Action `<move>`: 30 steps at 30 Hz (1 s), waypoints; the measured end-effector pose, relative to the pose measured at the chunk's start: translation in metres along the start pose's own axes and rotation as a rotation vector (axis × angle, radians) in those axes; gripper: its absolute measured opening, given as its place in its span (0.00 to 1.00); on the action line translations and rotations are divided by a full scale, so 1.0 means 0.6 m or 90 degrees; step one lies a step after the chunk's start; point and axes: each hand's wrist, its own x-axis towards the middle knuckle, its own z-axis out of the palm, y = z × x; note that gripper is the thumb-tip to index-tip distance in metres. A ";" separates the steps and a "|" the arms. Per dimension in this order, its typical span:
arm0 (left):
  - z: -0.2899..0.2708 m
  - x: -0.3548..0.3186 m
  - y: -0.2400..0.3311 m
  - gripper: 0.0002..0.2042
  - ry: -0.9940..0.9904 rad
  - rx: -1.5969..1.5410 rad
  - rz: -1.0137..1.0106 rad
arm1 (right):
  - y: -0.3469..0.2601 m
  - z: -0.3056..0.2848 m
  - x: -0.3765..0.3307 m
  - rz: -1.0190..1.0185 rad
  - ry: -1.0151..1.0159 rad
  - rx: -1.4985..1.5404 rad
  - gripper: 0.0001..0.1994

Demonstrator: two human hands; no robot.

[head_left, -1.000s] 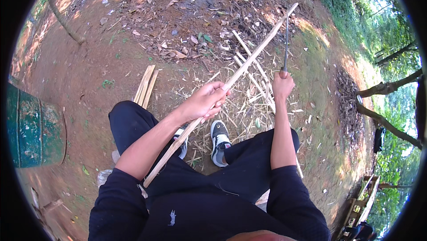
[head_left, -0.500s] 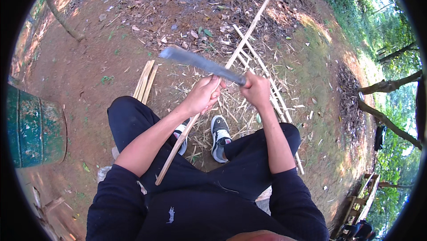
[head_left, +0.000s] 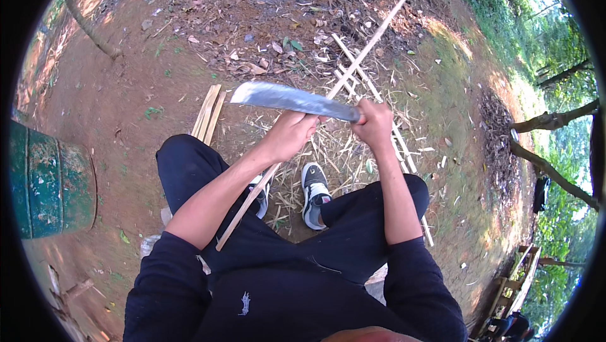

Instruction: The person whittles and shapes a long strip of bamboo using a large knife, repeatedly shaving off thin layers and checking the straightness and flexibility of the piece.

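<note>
- Reddish ground (head_left: 126,171), strewn with pale shavings (head_left: 338,152), forms the setting.
- Stick (head_left: 377,34): slants from above the left thigh (head_left: 189,165), forward and rightward, beyond both hands.
- Knife (head_left: 284,97): its broad blade crosses over the stick, pointing left; whether they touch cannot be told.
- Hands: left hand (head_left: 292,135) wrapped around the stick; right hand (head_left: 374,122) clenched on the knife's handle.
- Strips (head_left: 205,113): lying just ahead of the left knee; others crisscross ahead of the right.
- Drum (head_left: 60,181): green, scuffed, far left.

I see the barrel (head_left: 53,181) at left, loose strips (head_left: 206,112) right of it, the blade (head_left: 290,99) across the long stick (head_left: 372,40), shavings (head_left: 341,171) beside the shoes (head_left: 314,192).
</note>
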 end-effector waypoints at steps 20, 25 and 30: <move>-0.006 -0.005 0.015 0.19 -0.102 -0.180 -0.098 | 0.092 -0.003 -0.002 0.484 0.072 0.012 0.05; -0.009 -0.009 -0.003 0.17 -0.079 -0.277 -0.160 | 0.030 -0.009 -0.001 0.486 -0.058 -0.063 0.09; -0.009 -0.006 -0.005 0.17 -0.108 -0.281 -0.175 | 0.022 -0.014 -0.006 0.133 -0.043 -0.075 0.05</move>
